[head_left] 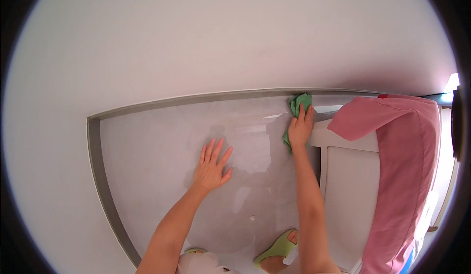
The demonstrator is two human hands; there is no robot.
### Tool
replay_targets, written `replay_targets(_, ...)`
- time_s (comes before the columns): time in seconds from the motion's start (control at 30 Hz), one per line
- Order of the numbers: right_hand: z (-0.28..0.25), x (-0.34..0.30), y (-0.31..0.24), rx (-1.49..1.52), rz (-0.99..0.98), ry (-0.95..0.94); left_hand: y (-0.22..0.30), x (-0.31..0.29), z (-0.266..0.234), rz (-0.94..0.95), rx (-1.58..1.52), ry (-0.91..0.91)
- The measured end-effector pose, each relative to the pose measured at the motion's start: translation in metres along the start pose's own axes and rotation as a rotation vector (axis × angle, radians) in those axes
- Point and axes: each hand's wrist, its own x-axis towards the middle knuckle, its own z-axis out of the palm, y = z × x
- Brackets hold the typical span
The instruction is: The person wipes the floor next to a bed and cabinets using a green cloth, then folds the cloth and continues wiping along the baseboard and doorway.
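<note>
Green cloth [300, 99]: bunched under the right hand [300, 126], at the floor's far edge, its upper end up against the grey baseboard [221, 95].
Right-hand state: bent fingers gripping the cloth, arm stretched forward.
Cloth's long axis: roughly away from the person, near the line of the right forearm and across the baseboard's run; 1 part shows past the fingertips, 1 left of the palm.
Left hand [211, 170]: holds nothing, 4 fingers and thumb spread over the floor [147, 151]; contact cannot be told.
Nearer hand: the right; from the left, the cloth lies forward and rightward, well apart.
Cloth's right side: white panelled furniture [351, 176] near, pink fabric [407, 151] draped over it.
</note>
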Motion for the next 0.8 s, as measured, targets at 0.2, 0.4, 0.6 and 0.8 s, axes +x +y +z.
replay_targets(0.2, 0.039, -0.05, -0.117, 0.096, -0.292, -0.09, -0.007, -0.002, 0.006, 0.053, -0.058, 0.13)
replay_targets(0.4, 0.025, -0.14, -0.228, 0.854, -0.552, -0.6, -0.007, -0.039, -0.007, 0.079, -0.099, 0.532)
replay_targets(0.6, -0.023, -0.138, -0.177, 0.782, -0.07, -0.281, -0.018, -0.123, -0.051, -0.016, 0.005, 0.382)
replay_targets(0.8, -0.049, -0.009, -0.049, -0.14, 0.113, 0.148, -0.025, -0.115, -0.034, -0.132, 0.003, 0.225)
